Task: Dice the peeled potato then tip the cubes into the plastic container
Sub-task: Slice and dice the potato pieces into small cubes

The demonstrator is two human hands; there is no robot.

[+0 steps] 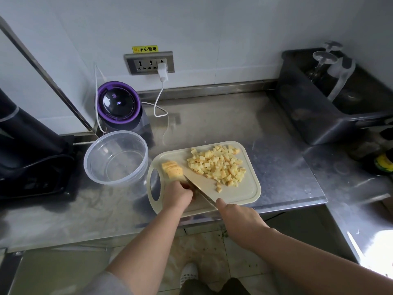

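A pale cutting board (238, 194) lies on the steel counter. A heap of yellow potato cubes (219, 165) covers its far right part. A sliced piece of potato (171, 170) lies at the board's left, near the handle hole. My left hand (177, 195) rests on the board with curled fingers, just behind that piece; what it holds is hidden. My right hand (236, 213) grips a knife (198, 191), the blade pointing toward the potato piece beside my left fingers. A clear round plastic container (116, 157) stands empty just left of the board.
A purple-rimmed appliance (119, 105) stands behind the container, its white cable running to a wall socket (150, 63). A dark machine (27, 145) fills the left side. A grey bin (331, 99) with glassware sits at the back right. The counter's front edge runs just below the board.
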